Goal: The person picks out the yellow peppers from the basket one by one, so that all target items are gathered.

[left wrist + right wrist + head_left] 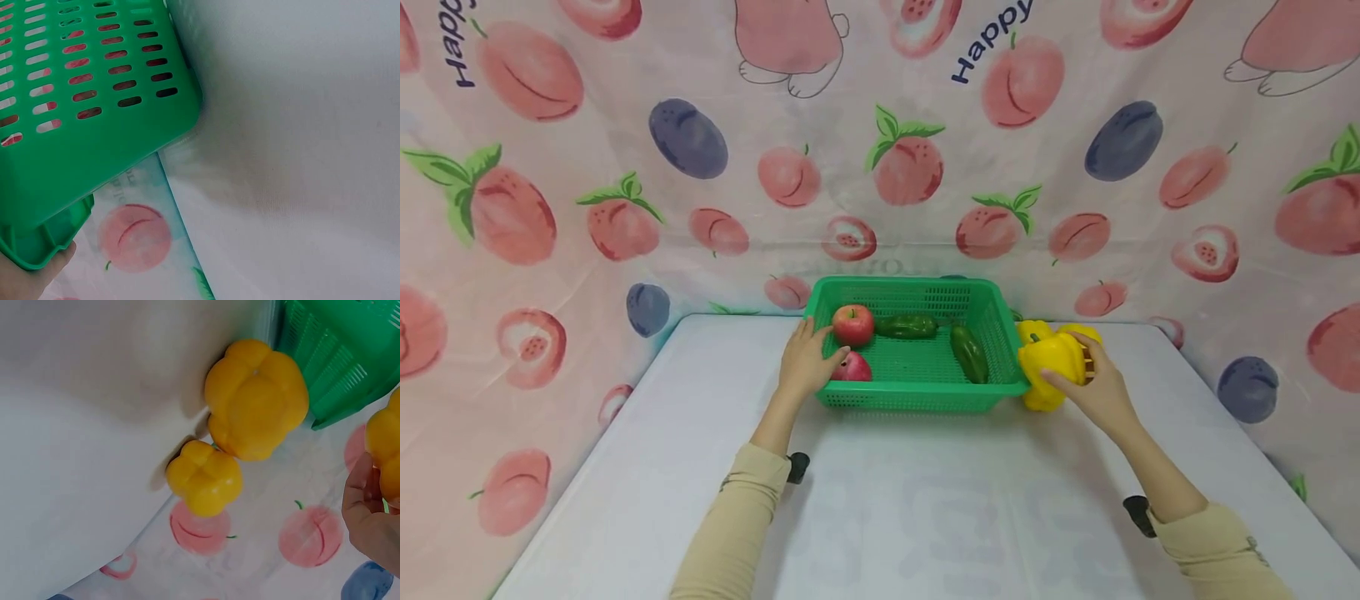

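Observation:
My right hand [1103, 392] grips a yellow bell pepper [1051, 357] beside the right end of a green plastic basket [917, 388]. In the right wrist view, a large yellow bell pepper [256, 394] and a smaller-looking one [205, 478] stand on the table below the held one. My left hand [805, 360] holds the basket's left rim, with the thumb over the inside; its fingertips partly show at the rim in the left wrist view. Inside the basket lie a red apple [853, 325], a second red fruit [856, 367] partly hidden by the thumb, and two green peppers [906, 327].
The basket stands near the back edge of a white-covered table [917, 500]. Behind it hangs a fruit-printed cloth [850, 167]. Dark straps [798, 467] show at both wrists.

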Demonstrator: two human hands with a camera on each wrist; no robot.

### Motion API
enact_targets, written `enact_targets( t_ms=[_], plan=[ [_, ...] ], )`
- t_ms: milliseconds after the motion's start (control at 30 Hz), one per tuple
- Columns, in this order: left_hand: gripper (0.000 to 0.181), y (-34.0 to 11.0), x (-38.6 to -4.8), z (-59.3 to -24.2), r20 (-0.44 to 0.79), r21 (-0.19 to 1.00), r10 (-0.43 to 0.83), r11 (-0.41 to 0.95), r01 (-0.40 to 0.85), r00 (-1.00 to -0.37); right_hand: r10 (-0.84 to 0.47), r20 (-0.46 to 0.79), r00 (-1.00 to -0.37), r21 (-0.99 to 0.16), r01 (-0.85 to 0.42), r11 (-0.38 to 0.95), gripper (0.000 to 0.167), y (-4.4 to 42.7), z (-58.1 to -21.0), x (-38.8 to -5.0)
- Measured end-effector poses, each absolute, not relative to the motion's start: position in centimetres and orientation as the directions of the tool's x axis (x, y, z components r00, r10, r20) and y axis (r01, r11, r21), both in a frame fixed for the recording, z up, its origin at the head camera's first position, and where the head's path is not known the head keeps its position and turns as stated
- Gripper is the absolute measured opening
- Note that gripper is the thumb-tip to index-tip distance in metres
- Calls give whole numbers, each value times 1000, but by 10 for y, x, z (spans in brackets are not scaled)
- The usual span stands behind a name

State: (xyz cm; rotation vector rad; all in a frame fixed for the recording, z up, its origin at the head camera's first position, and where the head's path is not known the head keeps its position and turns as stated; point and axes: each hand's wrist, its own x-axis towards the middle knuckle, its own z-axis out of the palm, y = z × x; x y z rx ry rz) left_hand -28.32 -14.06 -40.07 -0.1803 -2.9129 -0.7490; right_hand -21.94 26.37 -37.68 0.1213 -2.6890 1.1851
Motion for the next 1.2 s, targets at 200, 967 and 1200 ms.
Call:
enact_targets(
  t_ms=[200,967,1200],
  plan=[
    [60,-139,-283,-401,145,476,77,869,138,-986,27,208,-978,-713,-133,688,76,275,-381,-216],
    [60,-143,-285,-402,154,464,85,874,148,-984,114,185,-976,-670,-40,741,81,302,-390,-212],
    [60,-142,-286,-403,148,475,76,869,138,-986,133,153,-979,-672,-4,741,85,306,-393,-211]
  ],
)
